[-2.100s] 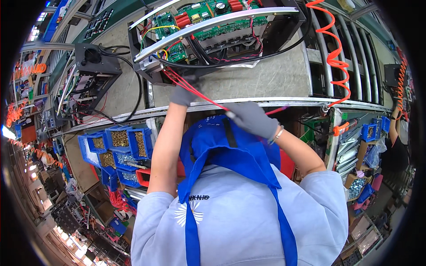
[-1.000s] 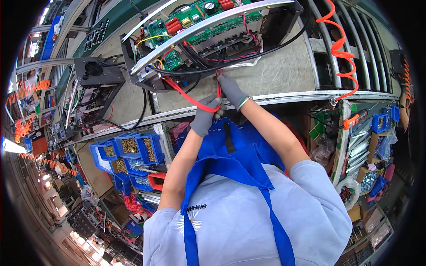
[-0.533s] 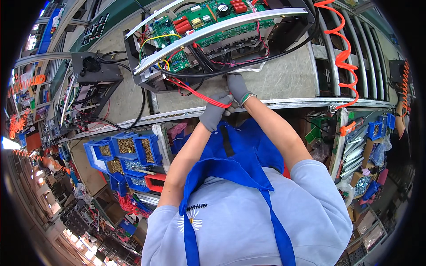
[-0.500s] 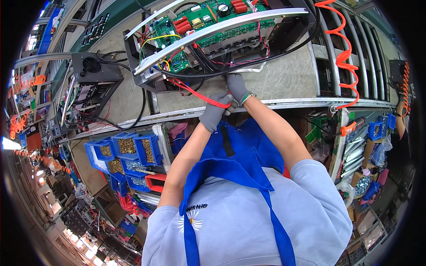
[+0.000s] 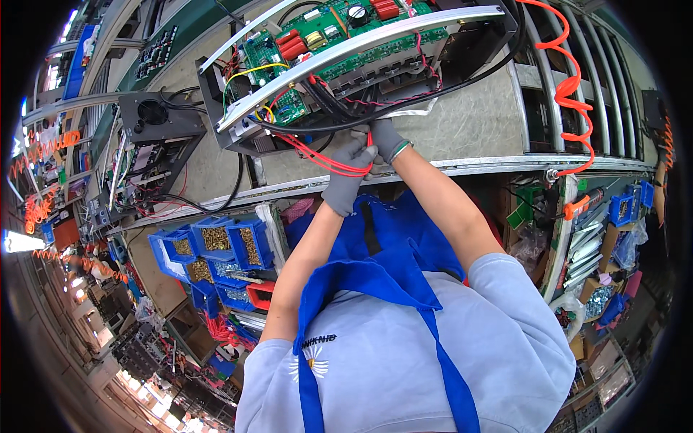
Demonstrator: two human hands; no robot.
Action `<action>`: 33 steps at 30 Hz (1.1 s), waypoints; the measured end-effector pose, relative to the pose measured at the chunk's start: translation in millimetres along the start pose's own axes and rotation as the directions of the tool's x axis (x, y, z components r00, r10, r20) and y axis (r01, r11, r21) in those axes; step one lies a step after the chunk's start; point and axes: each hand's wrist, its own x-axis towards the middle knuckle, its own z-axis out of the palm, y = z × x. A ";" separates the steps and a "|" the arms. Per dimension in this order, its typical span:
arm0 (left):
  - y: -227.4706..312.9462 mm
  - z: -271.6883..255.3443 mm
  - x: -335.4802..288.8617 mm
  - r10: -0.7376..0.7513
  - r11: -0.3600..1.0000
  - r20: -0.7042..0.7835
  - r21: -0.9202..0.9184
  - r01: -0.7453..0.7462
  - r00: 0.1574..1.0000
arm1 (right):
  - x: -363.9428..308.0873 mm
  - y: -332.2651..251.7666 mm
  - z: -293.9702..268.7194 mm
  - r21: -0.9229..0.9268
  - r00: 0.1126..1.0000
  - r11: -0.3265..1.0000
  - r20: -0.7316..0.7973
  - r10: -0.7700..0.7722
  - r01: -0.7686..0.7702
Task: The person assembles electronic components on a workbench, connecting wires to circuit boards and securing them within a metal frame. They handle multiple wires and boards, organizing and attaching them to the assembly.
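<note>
Both my hands wear grey gloves and meet at the near side of an open electronic chassis (image 5: 245,144). My left hand (image 5: 347,167) is closed on a bundle of red wires (image 5: 310,153) that runs out of the chassis's near left corner. Just beside it, my right hand (image 5: 388,139) pinches the looped end of the same wires; its fingertips are partly hidden. A thick black cable (image 5: 433,96) passes just beyond my fingers along the chassis front. Inside sits a green circuit board (image 5: 339,54) with red and yellow components, under a silver metal rail (image 5: 346,54).
A second open black chassis (image 5: 155,144) stands at left on the bench. Below the bench edge hang blue bins (image 5: 216,239) of brass and silver fasteners. Metal rollers (image 5: 592,94) and a coiled orange air hose (image 5: 572,97) lie right, with an orange-handled tool (image 5: 577,208) below.
My right hand has drawn back slightly from under the black cable toward my left hand. The red wires' end now bends upward between my hands. The view has shifted a little.
</note>
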 end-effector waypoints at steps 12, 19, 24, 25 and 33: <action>-8.3 -6.8 3.3 -0.251 0.369 0.498 -0.744 0.557 0.830 | 7.8 -11.1 -10.1 -0.739 0.942 0.592 0.182 -0.282 0.321; -27.3 -21.3 -3.1 -0.256 0.392 0.460 -0.755 0.526 0.850 | 8.8 0.7 -7.9 -0.724 0.929 0.669 -0.107 -0.354 0.171; -17.1 -19.1 -8.8 -0.263 0.405 0.448 -0.752 0.519 0.854 | 16.8 -14.9 7.8 -0.739 0.918 0.655 -0.132 -0.373 0.160; -16.0 -18.9 -8.2 -0.231 0.358 0.501 -0.753 0.552 0.834 | 17.0 -19.6 9.9 -0.748 0.917 0.645 -0.136 -0.374 0.152; -19.5 -26.0 3.1 -0.386 0.314 0.457 -0.752 0.579 0.802 | -4.2 -44.7 67.3 -0.858 0.909 -0.509 0.149 -0.390 -0.077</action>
